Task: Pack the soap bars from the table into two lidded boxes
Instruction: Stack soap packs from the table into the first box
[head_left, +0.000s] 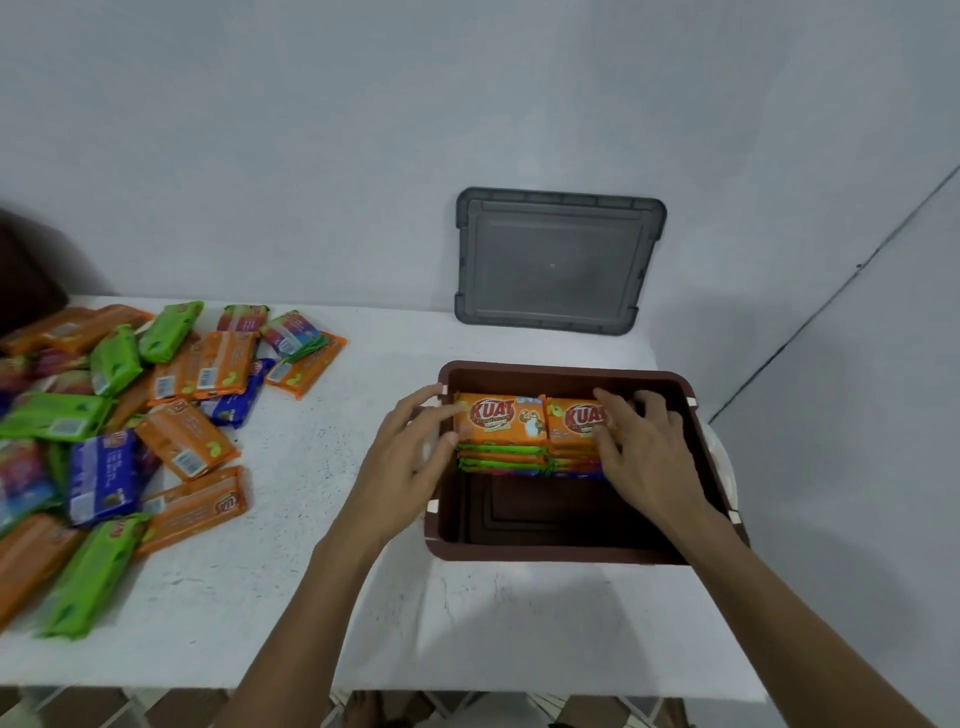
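I am looking down at a white table (311, 597). A brown box (571, 553) is sitting open toward 3 o'clock, with its grey lid (556, 265) leaning on the wall at the box's 12 o'clock. Two stacks of wrapped bars are filling the box's 12 o'clock half, while its 6 o'clock half is showing bare floor.

The left hand (410, 457), fingers spread, is touching the 9 o'clock edge of the left orange bar (498, 418). The right hand (649, 452) is curling over the right orange bar (574, 421), its thumb pinching the near edge. Loose soap bars (182, 441) are lying heaped at 9 o'clock.

I am judging this step to be squaring the top layer. It calls for pressing both bars flat and snug toward the far wall, leaving room in front for the next row.
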